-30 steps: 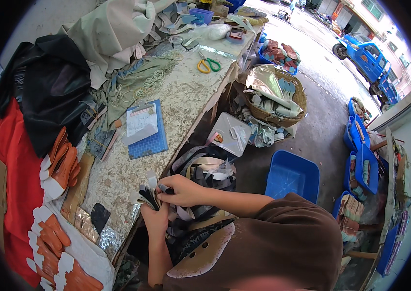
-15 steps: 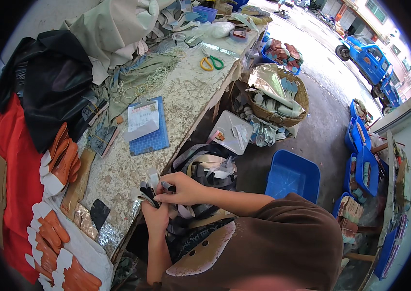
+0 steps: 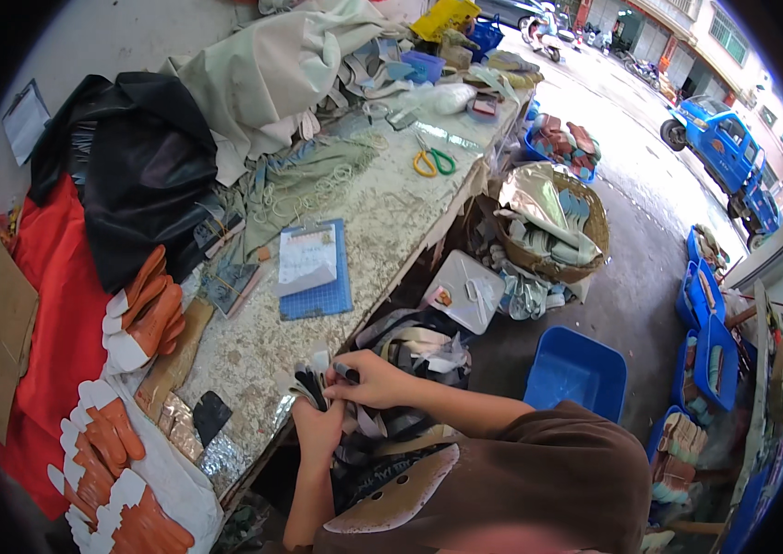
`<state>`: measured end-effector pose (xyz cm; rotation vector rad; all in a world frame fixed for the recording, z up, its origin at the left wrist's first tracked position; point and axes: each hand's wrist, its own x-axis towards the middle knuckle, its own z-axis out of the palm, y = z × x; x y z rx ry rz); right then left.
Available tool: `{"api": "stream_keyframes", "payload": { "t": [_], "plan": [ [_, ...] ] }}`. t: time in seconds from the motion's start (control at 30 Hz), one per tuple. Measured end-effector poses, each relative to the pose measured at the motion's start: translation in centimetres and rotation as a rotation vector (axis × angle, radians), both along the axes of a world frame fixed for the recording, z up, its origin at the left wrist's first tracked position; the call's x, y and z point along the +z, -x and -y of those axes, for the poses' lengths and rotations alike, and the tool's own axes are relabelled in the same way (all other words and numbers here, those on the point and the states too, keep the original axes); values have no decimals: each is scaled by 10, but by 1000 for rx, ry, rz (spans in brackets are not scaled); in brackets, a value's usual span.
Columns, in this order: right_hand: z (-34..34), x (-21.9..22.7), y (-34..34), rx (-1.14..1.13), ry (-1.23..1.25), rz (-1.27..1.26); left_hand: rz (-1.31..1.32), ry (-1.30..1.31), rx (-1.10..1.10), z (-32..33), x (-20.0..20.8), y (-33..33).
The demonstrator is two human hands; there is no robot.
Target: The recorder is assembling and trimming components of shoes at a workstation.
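My left hand [image 3: 318,427], at the near edge of the worktable, is closed around a small bundle of grey, black and pale strips [image 3: 309,384] that fan up from its fingers. Pressed close against it is my right hand [image 3: 375,380], its fingers closed on a short dark grey rolled or tubular piece [image 3: 346,373]. The fingertips of both hands meet at the bundle, so what lies between them is partly hidden. More dark and pale strips [image 3: 366,420] hang just below the hands.
The worktable [image 3: 253,360] carries a clipboard with paper [image 3: 327,291], scissors [image 3: 435,162], cords and cloth. Orange-brown cut pieces with white ends [image 3: 96,452] lie at left. Right of the table stand a white lidded box [image 3: 467,288], a wicker basket [image 3: 585,268] and a blue tub [image 3: 578,365].
The whole scene has shifted right and down as my head turned. Both hands keep the same hold beside the table edge, with only slight finger movement.
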<state>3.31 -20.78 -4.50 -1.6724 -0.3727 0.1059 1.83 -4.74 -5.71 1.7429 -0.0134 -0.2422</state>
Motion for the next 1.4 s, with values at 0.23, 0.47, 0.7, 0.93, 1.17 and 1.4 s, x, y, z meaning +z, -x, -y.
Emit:
{"api": "stream_keyframes", "payload": {
  "t": [0.23, 0.47, 0.7, 0.93, 1.17, 1.4],
  "plan": [
    [0, 0, 2, -58, 67, -10, 25, -28, -4, 2, -1, 0],
    [-5, -2, 5, 5, -136, -134, -147, 301, 5, -2, 6, 6],
    [-4, 3, -3, -94, -79, -191, -236, 511, 77, 1, 14, 4],
    [-10, -4, -11, -51, -89, -186, -225, 519, 56, -1, 13, -2],
    [-11, -1, -5, -45, -64, -224, -196, 536, 62, -2, 21, 7],
    [-8, 2, -6, -20, 58, -235, -177, 494, 31, 3, 15, 6]
  ]
}}
